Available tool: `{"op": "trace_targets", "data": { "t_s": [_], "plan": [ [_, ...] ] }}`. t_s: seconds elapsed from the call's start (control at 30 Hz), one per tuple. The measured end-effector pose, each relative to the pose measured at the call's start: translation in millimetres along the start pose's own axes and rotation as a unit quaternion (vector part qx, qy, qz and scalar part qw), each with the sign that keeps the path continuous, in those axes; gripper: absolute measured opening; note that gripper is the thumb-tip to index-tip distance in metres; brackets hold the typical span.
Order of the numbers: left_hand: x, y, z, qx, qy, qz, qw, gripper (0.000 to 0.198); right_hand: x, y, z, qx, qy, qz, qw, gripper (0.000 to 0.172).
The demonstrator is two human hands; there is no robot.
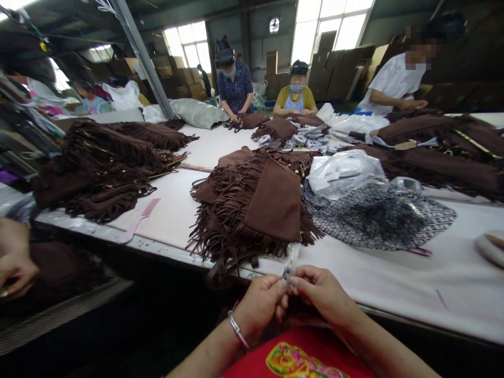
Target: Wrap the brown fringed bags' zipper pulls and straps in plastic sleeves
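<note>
The left hand [263, 300] and right hand [319, 286] pinch the narrow, whitish translucent plastic strip [292, 254] — uneven pulling could tear it.

At the desk's [394, 278] near edge, the left hand [262, 302] and right hand [321, 286] meet, fingers [305, 273] pinched, both forearms [207, 344] extended toward it.

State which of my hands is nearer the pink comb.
Left. Your left hand is to the right of the pink comb, nearer the camera; your right hand is farther right.
</note>
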State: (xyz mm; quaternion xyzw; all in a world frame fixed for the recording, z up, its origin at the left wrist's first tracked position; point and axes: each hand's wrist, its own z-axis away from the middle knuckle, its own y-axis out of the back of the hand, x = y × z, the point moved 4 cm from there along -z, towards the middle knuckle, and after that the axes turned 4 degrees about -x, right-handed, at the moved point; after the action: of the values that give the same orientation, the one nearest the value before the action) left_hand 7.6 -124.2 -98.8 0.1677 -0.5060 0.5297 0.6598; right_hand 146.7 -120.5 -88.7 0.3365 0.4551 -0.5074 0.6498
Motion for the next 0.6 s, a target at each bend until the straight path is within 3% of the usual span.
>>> {"op": "trace_targets", "data": {
  "t_s": [0.1,0.23,0.33,0.47,0.6],
  "plan": [
    [-4.1,-2.2,1.0,-0.048,0.045,0.122,0.990,0.033,-10.4,1.0,1.3,-0.017,0.061,0.007,0.998,0.024],
    [2.3,-8.0,2.4,-0.146,0.083,0.267,0.949,0.018,-25.9,2.2,-1.7,-0.007,0.114,0.028,0.993,0.023],
    [7.8,-11.9,2.0,-0.192,0.093,0.344,0.914,0.018,-25.4,0.6,-10.7,-0.006,0.113,0.009,0.994,0.027],
    [8.5,-20.6,1.9,-0.241,0.092,0.426,0.867,0.019,-6.8,-2.5,-24.4,-0.009,0.085,-0.066,0.994,0.029],
    [6.5,-28.6,3.5,-0.264,0.093,0.458,0.844,0.023,5.9,-7.4,-32.2,-0.066,0.074,-0.159,0.982,0.031]
  ]
}}
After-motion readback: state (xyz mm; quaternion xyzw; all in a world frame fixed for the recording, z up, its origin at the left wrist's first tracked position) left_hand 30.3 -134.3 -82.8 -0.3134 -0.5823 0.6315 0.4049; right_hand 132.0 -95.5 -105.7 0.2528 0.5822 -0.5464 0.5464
